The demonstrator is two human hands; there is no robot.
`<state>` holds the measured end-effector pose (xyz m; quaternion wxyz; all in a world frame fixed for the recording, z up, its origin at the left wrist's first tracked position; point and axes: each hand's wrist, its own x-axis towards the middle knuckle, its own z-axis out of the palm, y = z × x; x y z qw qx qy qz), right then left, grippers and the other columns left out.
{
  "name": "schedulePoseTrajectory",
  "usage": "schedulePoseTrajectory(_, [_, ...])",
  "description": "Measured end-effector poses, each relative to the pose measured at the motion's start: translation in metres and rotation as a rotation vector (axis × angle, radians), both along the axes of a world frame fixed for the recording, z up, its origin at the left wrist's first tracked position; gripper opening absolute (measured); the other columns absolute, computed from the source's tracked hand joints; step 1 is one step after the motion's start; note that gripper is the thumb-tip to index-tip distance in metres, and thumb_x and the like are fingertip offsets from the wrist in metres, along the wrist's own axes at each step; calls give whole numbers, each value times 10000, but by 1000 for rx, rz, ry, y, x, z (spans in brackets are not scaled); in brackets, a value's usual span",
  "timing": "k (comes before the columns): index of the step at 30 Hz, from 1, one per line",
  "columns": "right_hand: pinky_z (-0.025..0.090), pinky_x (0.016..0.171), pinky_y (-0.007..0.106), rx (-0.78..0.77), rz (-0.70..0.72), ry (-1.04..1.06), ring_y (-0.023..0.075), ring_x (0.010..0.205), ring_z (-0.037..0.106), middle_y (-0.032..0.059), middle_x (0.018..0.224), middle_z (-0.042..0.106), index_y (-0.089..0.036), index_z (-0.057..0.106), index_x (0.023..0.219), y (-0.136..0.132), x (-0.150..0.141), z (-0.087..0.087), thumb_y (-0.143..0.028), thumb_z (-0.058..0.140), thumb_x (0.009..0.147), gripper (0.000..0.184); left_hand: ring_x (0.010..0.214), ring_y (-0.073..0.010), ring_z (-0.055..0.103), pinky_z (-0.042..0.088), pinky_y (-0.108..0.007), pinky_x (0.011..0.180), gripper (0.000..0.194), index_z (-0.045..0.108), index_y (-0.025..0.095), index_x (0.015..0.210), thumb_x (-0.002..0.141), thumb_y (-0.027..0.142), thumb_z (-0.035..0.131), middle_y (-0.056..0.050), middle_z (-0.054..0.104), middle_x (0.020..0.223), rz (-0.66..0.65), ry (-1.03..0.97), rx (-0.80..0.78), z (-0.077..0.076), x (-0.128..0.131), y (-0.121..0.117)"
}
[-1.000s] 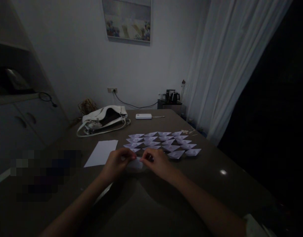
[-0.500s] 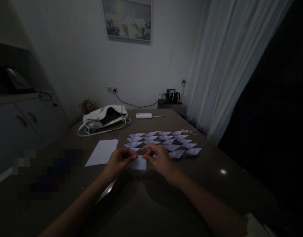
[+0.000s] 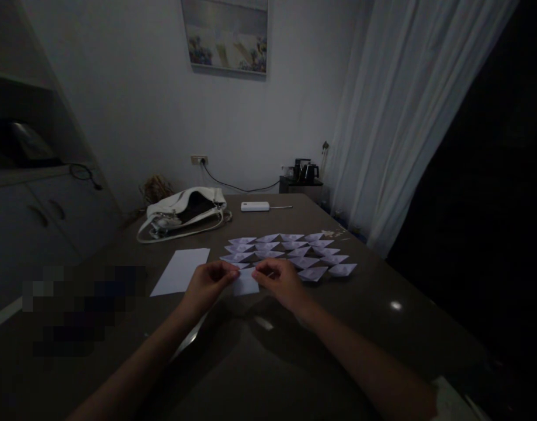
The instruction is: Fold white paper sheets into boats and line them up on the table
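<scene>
A small folded piece of white paper point(image 3: 246, 285) is pinched at its upper corners between my two hands. My left hand point(image 3: 209, 286) closes thumb and fingertips on its left side. On the right side, my right hand point(image 3: 282, 283) grips it the same way. Just beyond my hands, several folded paper boats point(image 3: 303, 262) stand in rows on the dark table, and my fingers hide part of the nearest ones. To the left of my left hand lies flat white paper point(image 3: 180, 270); whether it is one sheet or a stack I cannot tell.
A white handbag point(image 3: 184, 210) lies at the table's far left, its strap toward me. Near the far edge is a white power bank point(image 3: 255, 206) with a short cable. Small paper scraps point(image 3: 333, 233) lie behind the boats. A white curtain point(image 3: 395, 117) hangs at the right.
Both hands have lifted the folded paper slightly, and its lower edge sits higher. My right fingers have drawn in closer to its top edge. The boats and flat paper have stayed put.
</scene>
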<state>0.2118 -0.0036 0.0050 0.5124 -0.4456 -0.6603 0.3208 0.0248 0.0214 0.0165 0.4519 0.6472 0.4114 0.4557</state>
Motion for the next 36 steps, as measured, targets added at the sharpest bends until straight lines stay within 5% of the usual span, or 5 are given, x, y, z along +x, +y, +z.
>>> schedulePoseTrajectory(22, [387, 559, 203, 141, -17, -21, 108, 593, 516, -23, 610, 541, -160, 558, 646, -10, -3, 10, -145, 550, 784, 139, 625, -188, 611, 466, -269, 601, 358, 659, 167, 597, 513, 474, 820, -36, 692, 645, -20, -49, -53, 3, 5, -6])
schedulePoseTrajectory(30, [379, 529, 222, 1, 150, -187, 115, 545, 527, 3, 588, 582, -159, 543, 645, -8, -1, 3, -306, 520, 891, 287, 576, -170, 587, 455, -258, 569, 342, 659, 162, 628, 553, 465, 799, -15, 663, 594, 1, -75, -70, 0, 1, -2])
schedulePoseTrajectory(36, [395, 501, 211, -121, 214, -166, 96, 474, 518, -1, 529, 577, -163, 517, 594, -7, -1, -3, -271, 492, 923, 347, 570, -150, 574, 444, -245, 582, 324, 652, 162, 623, 543, 438, 802, 3, 651, 590, 1, -100, -93, -1, 4, -3])
